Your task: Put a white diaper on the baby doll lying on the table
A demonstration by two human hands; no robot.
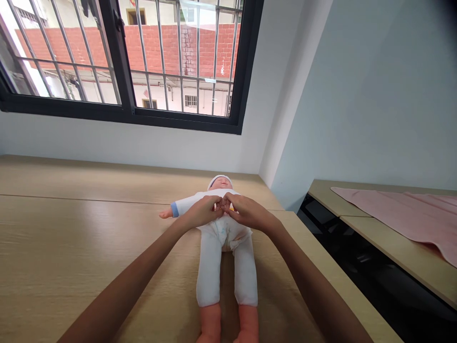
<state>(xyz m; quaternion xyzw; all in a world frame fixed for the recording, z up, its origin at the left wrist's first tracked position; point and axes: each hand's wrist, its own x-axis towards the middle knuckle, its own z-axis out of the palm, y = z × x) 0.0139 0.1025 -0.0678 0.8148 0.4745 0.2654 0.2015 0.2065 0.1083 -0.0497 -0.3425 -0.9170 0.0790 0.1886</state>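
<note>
A baby doll (210,257) lies on its back on the wooden table, head toward the window and feet toward me. It wears a pale cap (220,177), a white top (191,203) with a blue cuff, and white leg coverings. Around its hips is a white diaper (225,232) with faint prints. My left hand (205,210) and my right hand (246,211) meet over the doll's belly, just above the diaper. The fingers of both are bent and pinched close together at the top's front; what lies between the fingertips is too small to make out.
The wooden table (71,247) has a seam across it and ends at a right edge. Beyond a dark gap (342,247) stands another table (385,245) with a pink cloth (400,209). A barred window (128,109) is in the wall behind.
</note>
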